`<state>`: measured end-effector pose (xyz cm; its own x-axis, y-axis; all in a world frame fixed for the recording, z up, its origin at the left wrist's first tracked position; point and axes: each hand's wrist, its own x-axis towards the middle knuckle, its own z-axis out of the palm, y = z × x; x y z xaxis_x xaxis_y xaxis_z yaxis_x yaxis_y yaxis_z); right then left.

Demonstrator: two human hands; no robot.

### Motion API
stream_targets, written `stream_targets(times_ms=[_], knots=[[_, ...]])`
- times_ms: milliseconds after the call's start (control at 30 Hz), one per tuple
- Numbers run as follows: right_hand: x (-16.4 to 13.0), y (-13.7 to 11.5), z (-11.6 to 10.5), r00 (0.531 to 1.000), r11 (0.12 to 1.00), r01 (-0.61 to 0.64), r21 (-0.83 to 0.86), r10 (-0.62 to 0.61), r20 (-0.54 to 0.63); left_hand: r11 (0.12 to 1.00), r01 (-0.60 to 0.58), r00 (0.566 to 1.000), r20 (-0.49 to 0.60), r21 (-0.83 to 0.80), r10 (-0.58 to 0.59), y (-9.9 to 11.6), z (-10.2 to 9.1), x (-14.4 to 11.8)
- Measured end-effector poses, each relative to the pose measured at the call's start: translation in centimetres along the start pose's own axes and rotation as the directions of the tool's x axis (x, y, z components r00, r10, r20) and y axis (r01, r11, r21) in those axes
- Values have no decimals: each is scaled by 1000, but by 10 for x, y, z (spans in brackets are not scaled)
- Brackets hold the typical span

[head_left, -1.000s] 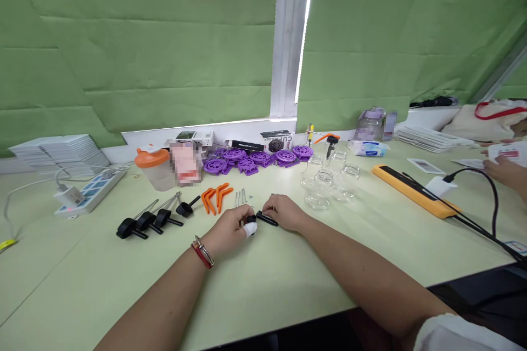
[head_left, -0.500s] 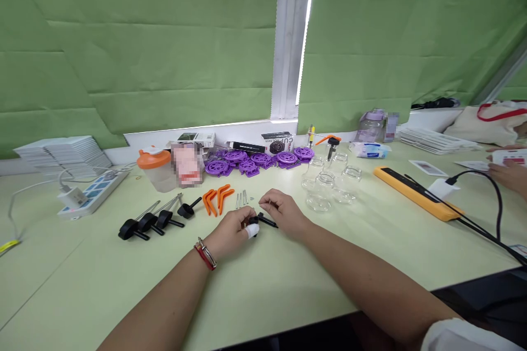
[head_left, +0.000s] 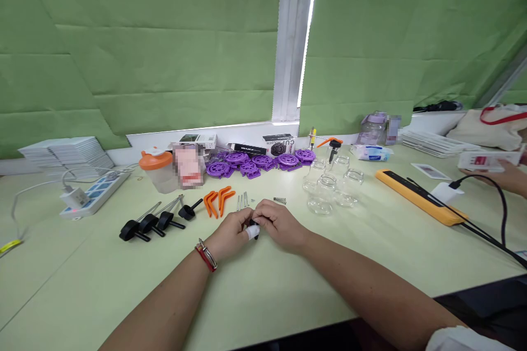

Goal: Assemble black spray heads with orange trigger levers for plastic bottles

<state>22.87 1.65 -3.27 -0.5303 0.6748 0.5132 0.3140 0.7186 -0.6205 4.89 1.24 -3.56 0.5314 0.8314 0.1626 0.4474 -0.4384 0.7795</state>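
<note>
A small black plastic part (head_left: 256, 236) is pinched by my left hand (head_left: 231, 233), whose thumb wears a white wrap. My right hand (head_left: 282, 225) is closed against the same part, its fingertips meeting my left fingers. Most of the part is hidden by the fingers. Just beyond my right hand lies a coil spring (head_left: 280, 201). Several silver screws (head_left: 242, 201) rest past my left fingers, beside orange V-shaped pieces (head_left: 222, 200). Left of these stand several black round caps with handles and metal rods (head_left: 148, 224).
Clear glass jars (head_left: 320, 203) stand right of centre. Purple plastic discs (head_left: 249, 167) lie along the back, near an orange-lidded cup (head_left: 156, 162). A power strip (head_left: 96, 194) is at left, an orange one (head_left: 420, 197) at right. Another person's hand (head_left: 504, 175) holds a white box (head_left: 486, 161).
My right hand has moved left and closed in on my left hand, covering the black stick-like piece between them. The spring now shows. The other person's hand has moved left with a white box.
</note>
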Motion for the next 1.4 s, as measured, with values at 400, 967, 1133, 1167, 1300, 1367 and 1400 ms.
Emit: stream_targets(times_ms=[400, 967, 1133, 1167, 1300, 1367, 1400], knots=[[2, 17, 29, 976, 960, -217, -177, 215, -31, 984, 170, 981, -80, -53, -174, -10, -1, 10], [-99, -70, 50, 821, 914, 337, -226, -168, 545, 978, 208, 926, -320, -7, -199, -7, -4, 12], [-90, -68, 45, 803, 911, 343, -227, -159, 574, 977, 182, 916, -381, 110, -128, -9, -8, 7], [-88, -69, 42, 798, 911, 348, -221, -164, 580, 976, 175, 912, -394, 126, -113, -10, -9, 6], [-83, -69, 32, 779, 919, 352, -178, -183, 600, 980, 161, 891, -443, 114, -95, -15, -15, 5], [-80, -65, 28, 771, 924, 350, -155, -191, 607, 982, 164, 889, -446, 97, -104, -18, -17, 5], [-77, -62, 25, 767, 925, 350, -147, -193, 612, 983, 163, 891, -440, 89, -108, -19, -18, 5]])
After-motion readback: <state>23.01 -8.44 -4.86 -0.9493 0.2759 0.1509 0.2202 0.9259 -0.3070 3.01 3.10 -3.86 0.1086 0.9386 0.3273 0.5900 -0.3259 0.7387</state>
